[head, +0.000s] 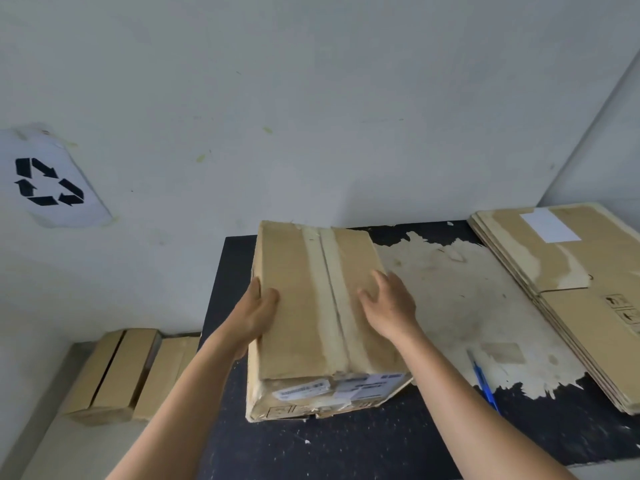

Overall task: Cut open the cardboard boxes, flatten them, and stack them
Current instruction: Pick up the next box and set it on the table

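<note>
Head view: sealed box (322, 306) sits on the left part of the black counter (346, 445), tape seam running along its top, far end close to the wall. Labels on its near face are blurred, unreadable. Left hand (258, 313) grips the box's left top edge, thumb on top, fingers hidden down the side. Right hand (388, 306) lies flat on the right half of the top, fingers spread, holding nothing. Box's left side is close to the counter's left edge; its underside is hidden.

Blue tool (485, 386) lies on the counter just right of the right forearm, partly covered by it; pen or cutter, cannot tell. Pile of flattened cardboard (571, 289) sits at the counter's right end, cut off by the frame edge. Bare worn patch of counter lies between box and pile. More boxes (117, 372) stand on the floor left of the counter, against the wall. Recycling sign (52, 181) on the wall, its left edge cut off
</note>
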